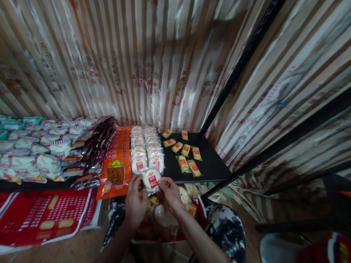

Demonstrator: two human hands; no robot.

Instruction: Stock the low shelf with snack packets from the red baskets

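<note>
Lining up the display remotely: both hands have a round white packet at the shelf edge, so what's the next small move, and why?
Probably ease the round white packet forward onto the black shelf, against the front of the two white packet rows. Left hand and right hand hold it just short of that spot.

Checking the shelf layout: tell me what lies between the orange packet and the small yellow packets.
In the head view, two rows of round white cakes lie between the orange packet and the small yellow packets.
</note>
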